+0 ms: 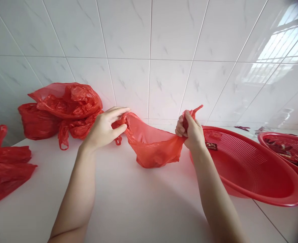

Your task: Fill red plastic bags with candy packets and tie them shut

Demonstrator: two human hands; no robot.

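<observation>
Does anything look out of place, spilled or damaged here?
No spill or damage shows; the held red bag has no visible tear. Slightly odd: one small dark packet is the only one visible in the nearer red basket, and a small reddish item, too small to identify, lies loose near the wall.

Thin red plastic bag (157, 152), mouth open

We have one view, head-worn, facing forward and down across the white bench (139, 202) to the tiled wall (128, 30). We're close in: left hand (105, 128) and right hand (194, 131) near mid-frame, forearms (77, 192) cut off by the bottom edge.
</observation>
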